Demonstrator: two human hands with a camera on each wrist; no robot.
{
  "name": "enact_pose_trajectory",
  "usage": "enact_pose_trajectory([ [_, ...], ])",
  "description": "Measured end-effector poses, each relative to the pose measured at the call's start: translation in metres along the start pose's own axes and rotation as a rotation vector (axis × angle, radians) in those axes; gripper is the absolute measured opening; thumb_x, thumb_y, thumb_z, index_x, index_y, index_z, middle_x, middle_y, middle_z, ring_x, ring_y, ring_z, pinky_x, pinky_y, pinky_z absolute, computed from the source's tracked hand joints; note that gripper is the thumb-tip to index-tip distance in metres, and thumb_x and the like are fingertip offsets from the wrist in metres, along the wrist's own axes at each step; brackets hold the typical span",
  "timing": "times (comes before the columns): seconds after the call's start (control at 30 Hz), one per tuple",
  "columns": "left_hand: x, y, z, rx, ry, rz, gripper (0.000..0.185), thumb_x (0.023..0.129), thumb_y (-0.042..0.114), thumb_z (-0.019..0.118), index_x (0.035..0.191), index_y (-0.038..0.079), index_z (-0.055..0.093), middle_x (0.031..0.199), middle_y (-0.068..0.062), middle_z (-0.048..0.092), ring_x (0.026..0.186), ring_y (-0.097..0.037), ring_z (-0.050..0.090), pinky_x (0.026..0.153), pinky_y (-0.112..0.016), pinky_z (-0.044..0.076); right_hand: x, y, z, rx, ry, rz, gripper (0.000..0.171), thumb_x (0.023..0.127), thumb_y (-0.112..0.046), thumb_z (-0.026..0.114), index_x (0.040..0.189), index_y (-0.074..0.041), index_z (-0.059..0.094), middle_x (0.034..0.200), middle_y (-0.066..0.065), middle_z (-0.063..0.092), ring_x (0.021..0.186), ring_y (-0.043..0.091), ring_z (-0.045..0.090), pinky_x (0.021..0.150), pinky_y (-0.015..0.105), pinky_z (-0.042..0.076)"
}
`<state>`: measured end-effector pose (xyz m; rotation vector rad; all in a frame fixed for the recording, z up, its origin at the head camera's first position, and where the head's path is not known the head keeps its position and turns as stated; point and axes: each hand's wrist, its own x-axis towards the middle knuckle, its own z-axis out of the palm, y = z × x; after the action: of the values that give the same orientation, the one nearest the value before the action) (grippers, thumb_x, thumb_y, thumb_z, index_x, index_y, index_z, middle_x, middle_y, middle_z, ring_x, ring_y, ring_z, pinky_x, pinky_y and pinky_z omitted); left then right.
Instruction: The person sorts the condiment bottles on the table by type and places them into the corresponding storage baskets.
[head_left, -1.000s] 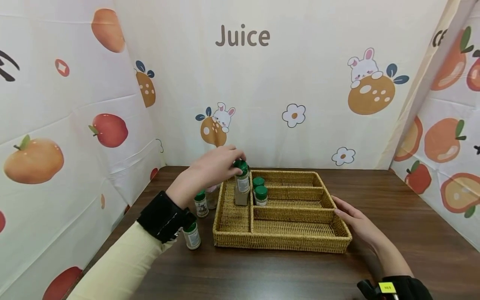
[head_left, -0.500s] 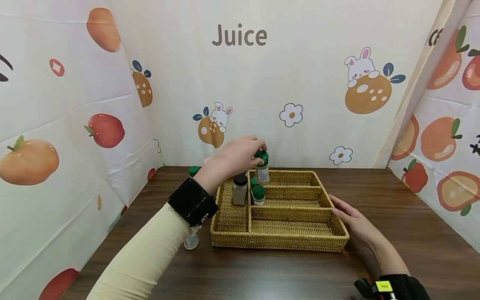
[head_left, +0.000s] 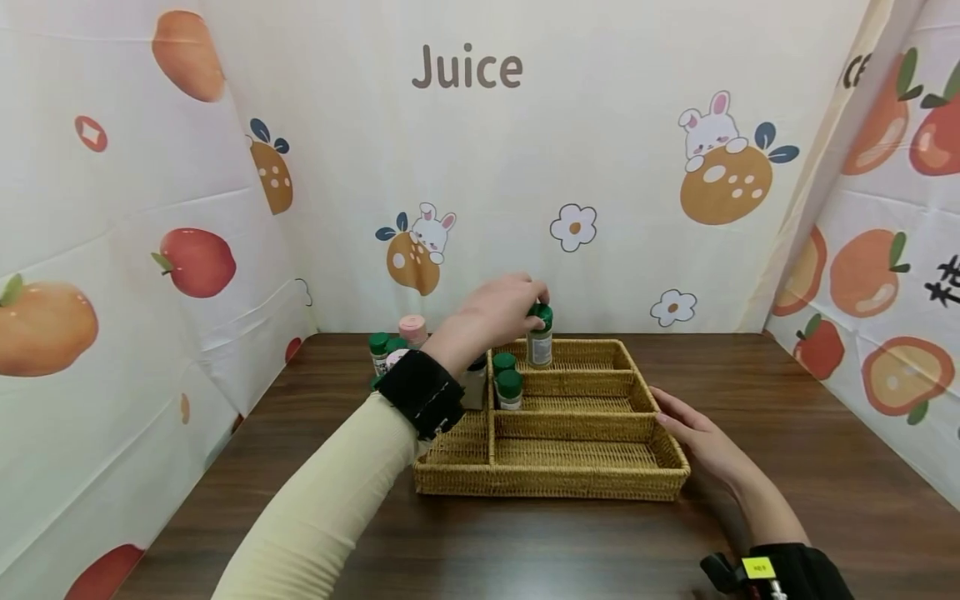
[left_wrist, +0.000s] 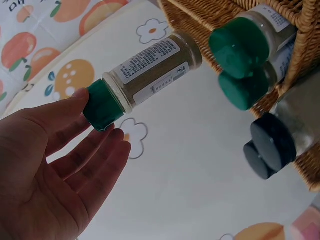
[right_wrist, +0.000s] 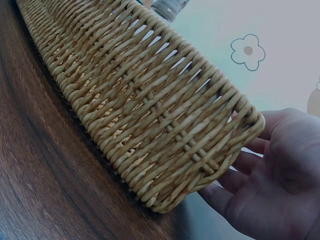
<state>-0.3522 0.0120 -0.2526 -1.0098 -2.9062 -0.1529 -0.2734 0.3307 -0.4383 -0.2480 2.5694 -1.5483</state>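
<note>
My left hand (head_left: 501,313) pinches a spice jar (head_left: 540,347) by its green cap, holding it upright over the back compartment of the woven basket (head_left: 551,482). In the left wrist view the jar (left_wrist: 155,70) shows brownish powder and a white label, with thumb and fingers on the cap. Two green-capped jars (head_left: 509,388) stand at the left end of the middle compartment. A black-capped jar (head_left: 472,385) in the left compartment is partly hidden by my left wrist. My right hand (head_left: 703,440) rests against the basket's right side, fingers fairly straight.
Left of the basket, several more jars stand on the dark wooden table (head_left: 555,550), among them a green-capped jar (head_left: 378,352) and a pink-lidded one (head_left: 412,328); my left arm partly covers them. A printed cloth (head_left: 465,167) hangs behind.
My left hand has carried the green-capped spice jar rightward, from above the left compartment to the back compartment, where it now sits lower. My right hand stays at the basket's side.
</note>
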Motion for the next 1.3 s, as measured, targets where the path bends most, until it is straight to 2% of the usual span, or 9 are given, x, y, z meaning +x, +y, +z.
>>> enact_pose_trajectory([
  [0.2,0.009,-0.002,0.015,0.012,-0.010,-0.002,0.033,0.099,0.033,0.061,0.128,0.017,0.059,0.121,-0.001,0.061,0.104,-0.015,0.057,0.087,-0.030,0.048,0.000,-0.001,0.001,0.046,-0.005,0.007,0.065,0.108,-0.036,0.040,0.160,-0.006,0.014,0.164,0.027,0.014,0.148,0.048,0.018,0.091,0.018,0.044],
  [0.3,0.014,-0.003,0.022,0.018,-0.027,-0.003,0.034,0.099,0.033,0.061,0.128,0.016,0.060,0.122,-0.002,0.062,0.106,-0.016,0.058,0.087,-0.030,0.048,0.001,-0.001,0.001,0.057,-0.003,0.005,0.066,0.108,-0.036,0.040,0.160,-0.005,0.014,0.164,0.027,0.014,0.148,0.048,0.017,0.089,0.014,0.042],
  [0.53,0.022,-0.006,0.040,0.028,-0.078,-0.031,0.034,0.099,0.033,0.062,0.128,0.016,0.060,0.124,-0.002,0.062,0.110,-0.017,0.059,0.089,-0.031,0.048,0.001,0.002,0.002,0.052,-0.001,-0.012,0.065,0.108,-0.035,0.040,0.160,-0.005,0.015,0.164,0.026,0.015,0.147,0.046,0.018,0.089,0.012,0.043],
  [0.8,0.025,-0.011,0.052,-0.002,-0.113,-0.049,0.026,0.095,0.031,0.068,0.116,0.016,0.066,0.113,-0.001,0.065,0.098,-0.017,0.059,0.081,-0.031,0.047,0.001,0.001,0.000,0.057,-0.001,-0.005,0.065,0.108,-0.035,0.040,0.160,-0.006,0.014,0.164,0.027,0.014,0.148,0.048,0.017,0.088,0.012,0.042],
  [1.03,0.027,-0.013,0.060,-0.003,-0.179,-0.083,0.030,0.095,0.030,0.068,0.122,0.016,0.066,0.121,-0.003,0.066,0.105,-0.018,0.063,0.082,-0.031,0.053,0.001,0.001,0.001,0.060,-0.005,-0.023,0.063,0.108,-0.031,0.040,0.160,-0.005,0.014,0.163,0.028,0.015,0.147,0.047,0.018,0.088,0.011,0.042],
  [1.13,0.029,-0.013,0.062,0.002,-0.188,-0.090,0.027,0.095,0.028,0.069,0.119,0.016,0.068,0.117,-0.003,0.067,0.100,-0.017,0.064,0.078,-0.030,0.054,0.001,0.001,0.001,0.064,-0.008,-0.034,0.063,0.108,-0.030,0.040,0.160,-0.004,0.014,0.163,0.029,0.015,0.147,0.048,0.018,0.087,0.012,0.043],
  [1.3,0.030,-0.009,0.064,0.040,-0.201,-0.100,0.016,0.095,0.028,0.069,0.105,0.015,0.069,0.101,-0.002,0.067,0.086,-0.016,0.063,0.069,-0.028,0.049,0.002,0.001,0.001,0.056,-0.008,-0.038,0.063,0.108,-0.030,0.040,0.159,-0.004,0.014,0.163,0.029,0.016,0.147,0.048,0.018,0.087,0.011,0.042],
])
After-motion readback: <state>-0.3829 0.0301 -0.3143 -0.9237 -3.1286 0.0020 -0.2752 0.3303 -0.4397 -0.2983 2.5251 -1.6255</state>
